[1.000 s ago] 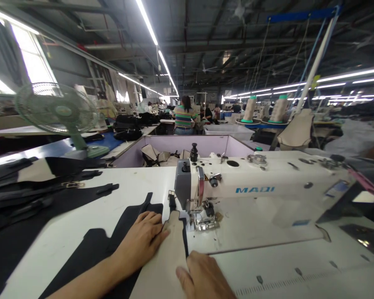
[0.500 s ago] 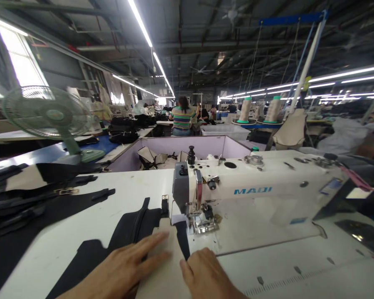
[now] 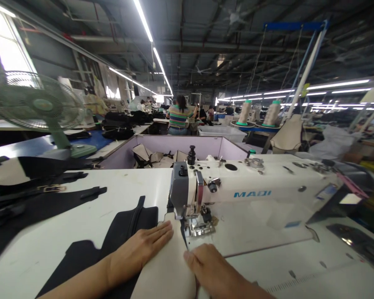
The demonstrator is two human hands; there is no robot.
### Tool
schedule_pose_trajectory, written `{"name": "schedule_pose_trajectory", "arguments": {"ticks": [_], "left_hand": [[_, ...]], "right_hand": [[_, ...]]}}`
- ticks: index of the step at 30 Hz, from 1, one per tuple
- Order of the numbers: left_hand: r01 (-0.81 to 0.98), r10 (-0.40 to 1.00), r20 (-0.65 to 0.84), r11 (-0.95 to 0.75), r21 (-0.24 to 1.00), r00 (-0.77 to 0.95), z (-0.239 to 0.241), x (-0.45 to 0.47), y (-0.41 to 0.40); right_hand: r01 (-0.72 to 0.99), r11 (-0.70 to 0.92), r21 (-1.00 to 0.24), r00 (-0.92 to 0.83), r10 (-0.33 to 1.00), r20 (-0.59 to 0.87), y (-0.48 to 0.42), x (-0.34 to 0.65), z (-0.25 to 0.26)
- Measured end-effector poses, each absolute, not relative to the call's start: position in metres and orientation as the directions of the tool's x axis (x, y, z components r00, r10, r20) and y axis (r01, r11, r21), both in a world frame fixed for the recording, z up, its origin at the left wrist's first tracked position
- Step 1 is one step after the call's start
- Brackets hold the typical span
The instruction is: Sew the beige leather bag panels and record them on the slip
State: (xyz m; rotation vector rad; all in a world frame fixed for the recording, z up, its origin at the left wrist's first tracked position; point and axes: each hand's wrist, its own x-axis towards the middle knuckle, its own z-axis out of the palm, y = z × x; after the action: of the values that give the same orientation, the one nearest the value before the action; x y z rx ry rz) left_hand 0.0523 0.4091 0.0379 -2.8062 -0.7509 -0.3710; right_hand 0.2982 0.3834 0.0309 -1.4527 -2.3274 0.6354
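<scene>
1. The left hand (image 3: 140, 253) lies palm down, its fingers (image 3: 162, 233) stretched out flat and close together, gripping nothing. They press on the left edge of a pale beige fabric piece (image 3: 170, 270), where it overlaps a flat black fabric panel (image 3: 124, 234).
2. The right hand (image 3: 212, 270) rests palm down on the right edge of the beige fabric piece, just across from the left fingers. Its fingertips are out of sight, so I cannot tell whether they lie flat or pinch the edge.
3. The beige fabric piece runs between the two hands and ends just ahead of the fingers, at the shiny metal presser foot (image 3: 200, 226) of a white sewing machine (image 3: 262, 187) lettered MADI in blue.
4. The black fabric panel spreads left of and behind the left fingers on the white surface (image 3: 65, 232).
5. Well left of the fingers, a heap of black straps (image 3: 21, 195) lies on the white surface.
6. Far beyond them to the left stands a green fan (image 3: 34, 104).
7. Beyond the sewing machine, a lilac-walled bin (image 3: 180, 145) holds more beige pieces.
8. Further off, to the right of the fingers, two thread cones (image 3: 244, 112) stand on a rack.
9. Straight ahead, far off, a person in a striped top (image 3: 177, 118) sits with their back to the camera.
</scene>
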Motion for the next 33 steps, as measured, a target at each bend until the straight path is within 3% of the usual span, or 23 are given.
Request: {"name": "schedule_pose_trajectory", "arguments": {"ticks": [2,5,10,14,16,19,22,27,33], "left_hand": [[0.522,0.479,0.309,-0.850,-0.071,0.822,0.036,0.051,0.408],[0.533,0.510,0.321,-0.846,0.020,0.798,0.032,0.049,0.410],[0.515,0.506,0.350,-0.854,0.074,0.788,0.027,0.049,0.411],[0.550,0.547,0.328,-0.830,0.092,0.770,0.032,0.052,0.401],[0.551,0.558,0.316,-0.826,0.119,0.767,0.035,0.053,0.395],[0.542,0.563,0.334,-0.825,0.162,0.756,0.037,0.055,0.390],[0.537,0.574,0.364,-0.818,0.206,0.734,0.034,0.055,0.392],[0.560,0.628,0.335,-0.778,0.285,0.702,0.045,0.060,0.394],[0.568,0.620,0.186,-0.779,0.266,0.762,0.065,0.081,0.384]], "right_hand": [[0.689,0.434,-0.581,-0.405,0.895,0.188,0.390,0.307,0.035],[0.638,0.566,-0.522,-0.400,0.823,0.404,0.408,0.310,0.032],[0.598,0.614,-0.516,-0.518,0.787,0.336,0.425,0.308,0.029],[0.561,0.682,-0.469,-0.575,0.729,0.372,0.407,0.332,0.034],[0.494,0.777,-0.390,-0.648,0.628,0.430,0.396,0.346,0.035],[0.296,0.943,-0.151,-0.823,0.332,0.461,0.392,0.351,0.029],[0.132,0.991,0.000,-0.885,0.118,0.451,0.397,0.334,0.017],[0.100,0.974,-0.203,-0.844,0.191,0.502,0.400,0.308,0.003],[0.103,0.938,-0.330,-0.768,0.286,0.573,0.385,0.320,-0.008]]}}
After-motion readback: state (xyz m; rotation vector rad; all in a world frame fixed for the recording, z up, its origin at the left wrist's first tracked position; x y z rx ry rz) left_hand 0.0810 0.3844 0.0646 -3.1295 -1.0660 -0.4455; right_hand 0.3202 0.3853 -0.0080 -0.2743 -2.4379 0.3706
